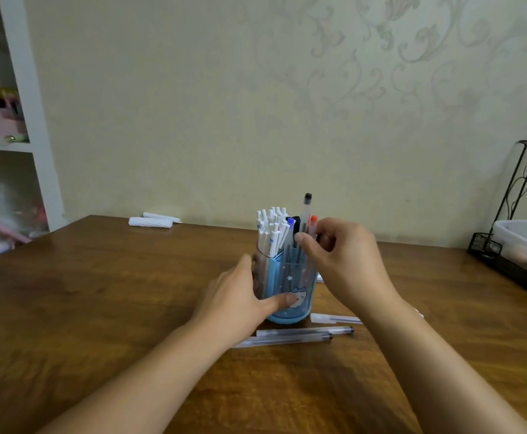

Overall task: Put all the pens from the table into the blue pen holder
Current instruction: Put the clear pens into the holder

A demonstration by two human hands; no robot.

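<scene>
1. Two bare forearms reach in from the near edge of the table.
2. Left hand steadies the holder, thumb and fingers curled round its wall.
3. Right hand pinches a red-capped pen at the holder's rim, fingers curled on the barrel; the pen stands near upright, cap up, long axis vertical.
4. By the look of it, the step in hand is seating this pen among the white pens already standing inside.
5. Three clear pens lie flat just in front of the holder, long axes running left to right, dark tips to the right.
6. Next, the right hand would need to let go, drop to the table and pick one up, then turn it upright over the rim.
</scene>
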